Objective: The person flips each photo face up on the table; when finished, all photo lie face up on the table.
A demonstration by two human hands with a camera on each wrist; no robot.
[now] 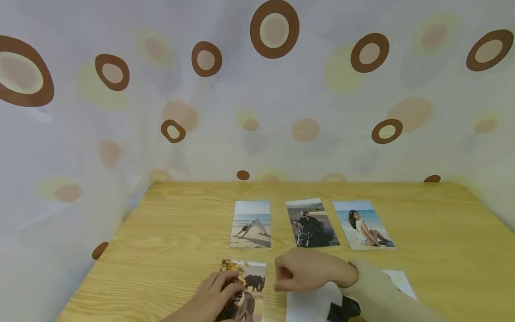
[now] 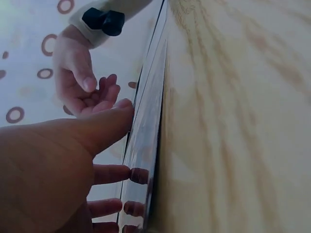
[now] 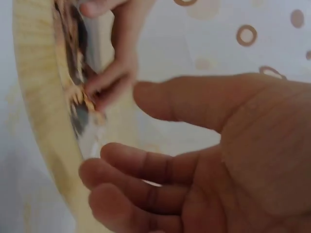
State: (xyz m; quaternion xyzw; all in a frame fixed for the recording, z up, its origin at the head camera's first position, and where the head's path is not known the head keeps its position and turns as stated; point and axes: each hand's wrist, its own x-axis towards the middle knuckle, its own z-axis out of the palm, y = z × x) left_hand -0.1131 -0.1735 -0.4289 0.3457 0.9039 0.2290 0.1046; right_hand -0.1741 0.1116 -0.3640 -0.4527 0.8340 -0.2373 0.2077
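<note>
My left hand (image 1: pixel 215 293) rests its fingertips on a photo of elephants (image 1: pixel 255 281) at the front of the table. In the left wrist view, the thumb and fingertips (image 2: pixel 124 109) touch the glossy surface of the photo (image 2: pixel 146 160), which lies nearly edge-on. Beside it, my right hand (image 1: pixel 301 270) hangs over the top edge of a pale, mostly white card (image 1: pixel 307 306). The right wrist view shows this hand (image 3: pixel 194 160) with loosely bent fingers, thumb apart from them and nothing between.
Behind the hands lie three photos: a beach stretch (image 1: pixel 251 226), a motorcycle rider (image 1: pixel 311 223) and a person seated on sand (image 1: pixel 364 226). Another photo (image 1: pixel 402 281) shows partly from under the right sleeve (image 1: pixel 386 286). A patterned curtain (image 1: pixel 281 98) hangs behind the wooden table (image 1: pixel 169 237).
</note>
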